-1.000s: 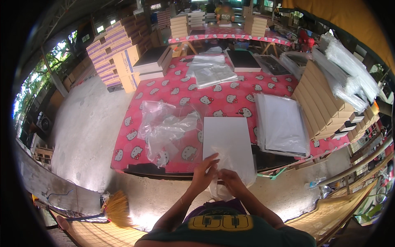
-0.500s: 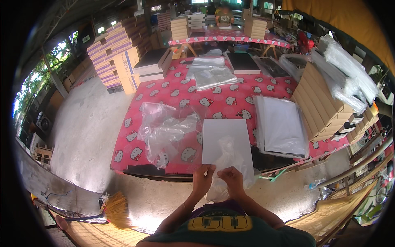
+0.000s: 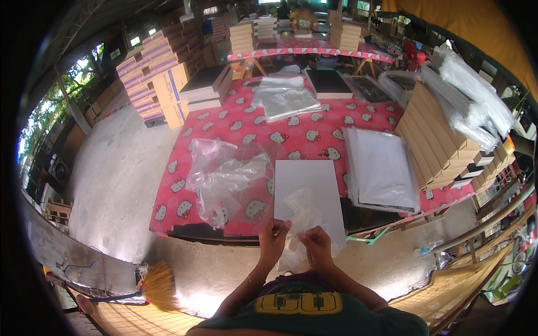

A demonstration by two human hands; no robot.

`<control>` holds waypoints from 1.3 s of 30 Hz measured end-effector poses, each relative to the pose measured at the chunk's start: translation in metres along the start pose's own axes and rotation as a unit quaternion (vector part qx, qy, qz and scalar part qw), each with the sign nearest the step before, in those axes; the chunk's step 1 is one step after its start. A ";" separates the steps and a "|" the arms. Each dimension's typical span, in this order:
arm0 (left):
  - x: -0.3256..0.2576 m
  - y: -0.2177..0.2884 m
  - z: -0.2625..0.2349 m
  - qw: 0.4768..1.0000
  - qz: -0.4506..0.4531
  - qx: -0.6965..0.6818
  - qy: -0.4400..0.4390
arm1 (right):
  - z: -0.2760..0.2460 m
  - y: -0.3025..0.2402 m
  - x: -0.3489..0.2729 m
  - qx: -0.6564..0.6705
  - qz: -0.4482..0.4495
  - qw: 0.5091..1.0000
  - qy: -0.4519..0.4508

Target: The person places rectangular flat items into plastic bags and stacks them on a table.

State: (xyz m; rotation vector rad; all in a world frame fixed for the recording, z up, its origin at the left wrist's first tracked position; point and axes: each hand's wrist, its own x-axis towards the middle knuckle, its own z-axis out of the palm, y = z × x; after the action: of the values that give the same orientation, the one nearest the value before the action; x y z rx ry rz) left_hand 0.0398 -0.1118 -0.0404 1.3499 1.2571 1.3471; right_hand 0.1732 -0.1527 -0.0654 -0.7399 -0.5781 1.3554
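My left hand (image 3: 272,237) and my right hand (image 3: 317,245) are close together at the table's near edge, fingers pinched. Between and below them hangs a crumpled clear plastic bag (image 3: 301,208), gripped at its edges. Part of it lies over a flat white board (image 3: 305,172), whose near end is partly covered by the bag and my hands. Left of the board, loose clear plastic wrap (image 3: 224,176) is spread in a heap. To the right lies a stack of white sheets in clear plastic (image 3: 381,168).
The table has a pink patterned cover (image 3: 280,140). Brown cartons (image 3: 434,137) line its right side, beside rolled clear plastic (image 3: 476,92). Flat plastic bags (image 3: 286,98) and dark-topped panels (image 3: 328,84) lie at the far end. Boxes (image 3: 151,73) stand far left. A person (image 3: 304,22) sits beyond.
My left hand has lifted slightly and turned with the bag's edge. The bag's film over the board has shifted a little left. The view has moved slightly.
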 end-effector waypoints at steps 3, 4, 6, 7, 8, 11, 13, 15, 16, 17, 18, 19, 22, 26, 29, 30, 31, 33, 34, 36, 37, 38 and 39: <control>0.003 0.004 0.000 0.999 0.026 0.026 -0.005 | 0.000 0.001 0.001 0.011 -0.011 1.000 -0.007; 0.003 0.003 0.000 0.999 0.029 0.022 -0.004 | 0.000 0.001 0.000 0.009 -0.008 1.000 -0.005; 0.003 0.000 -0.001 0.999 0.038 0.015 0.001 | -0.001 -0.002 -0.002 0.007 -0.015 1.000 -0.016; 0.010 -0.007 -0.010 0.999 0.003 -0.004 0.048 | -0.004 -0.004 -0.003 0.008 -0.025 0.999 -0.027; 0.021 -0.017 -0.027 0.995 -0.031 -0.023 0.096 | -0.007 -0.008 -0.005 0.008 -0.034 0.999 -0.038; 0.041 -0.023 -0.055 0.990 0.016 -0.031 0.136 | -0.010 -0.027 -0.007 0.050 -0.008 0.996 -0.075; 0.039 -0.020 -0.055 0.991 0.099 0.027 0.085 | 0.012 -0.041 -0.009 0.063 0.107 0.991 -0.059; 0.028 0.001 -0.034 0.974 0.194 0.120 -0.007 | 0.013 -0.046 -0.006 0.117 0.154 0.979 -0.066; 0.019 0.007 -0.029 0.972 0.188 0.137 -0.040 | 0.003 -0.046 0.000 0.165 0.146 0.972 -0.082; 0.017 -0.001 -0.033 0.974 0.186 0.130 -0.015 | -0.009 -0.048 0.008 0.212 0.138 0.962 -0.103; 0.017 -0.015 -0.039 0.976 0.181 0.122 0.007 | -0.022 -0.050 0.015 0.258 0.130 0.950 -0.121; 0.017 -0.028 -0.047 0.977 0.177 0.113 0.029 | -0.035 -0.052 0.021 0.303 0.122 0.935 -0.138; 0.034 -0.053 -0.104 0.994 -0.014 -0.108 -0.013 | -0.036 -0.083 0.021 0.229 0.107 0.963 -0.097; 0.046 0.028 -0.083 0.976 0.030 -0.157 -0.151 | -0.016 -0.119 0.023 -0.230 0.046 0.937 -0.260; 0.032 0.069 -0.030 0.889 0.294 0.218 -0.275 | 0.018 -0.119 0.026 -0.378 -0.016 0.812 -0.443; 0.029 0.072 -0.018 0.885 0.291 0.204 -0.300 | 0.025 -0.121 0.026 -0.408 -0.028 0.781 -0.472; 0.027 0.074 -0.014 0.881 0.287 0.189 -0.326 | 0.031 -0.126 0.025 -0.437 -0.040 0.748 -0.498; 0.035 0.061 -0.030 0.923 0.123 0.027 -0.365 | 0.026 -0.135 0.022 -0.648 -0.036 0.683 -0.336; 0.039 0.054 -0.035 0.922 0.039 -0.057 -0.380 | 0.009 -0.129 0.022 -0.719 -0.059 0.651 -0.236; 0.036 0.066 -0.039 0.882 0.170 0.138 -0.417 | -0.021 -0.125 0.029 -0.801 -0.102 0.585 -0.076; 0.035 0.070 -0.040 0.843 0.234 0.233 -0.425 | -0.034 -0.126 0.033 -0.821 -0.125 0.557 -0.020; 0.033 0.065 -0.043 0.851 0.229 0.297 -0.367 | -0.039 -0.129 0.034 -0.836 -0.149 0.527 0.029; 0.031 0.057 -0.046 0.853 0.222 0.360 -0.306 | -0.045 -0.132 0.034 -0.834 -0.181 0.520 0.038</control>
State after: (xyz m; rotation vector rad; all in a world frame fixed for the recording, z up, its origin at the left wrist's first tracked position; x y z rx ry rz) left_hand -0.0026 -0.0941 0.0238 2.4759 1.0470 0.5748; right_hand 0.2972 -0.1324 0.0043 -1.9986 -1.8783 -0.1018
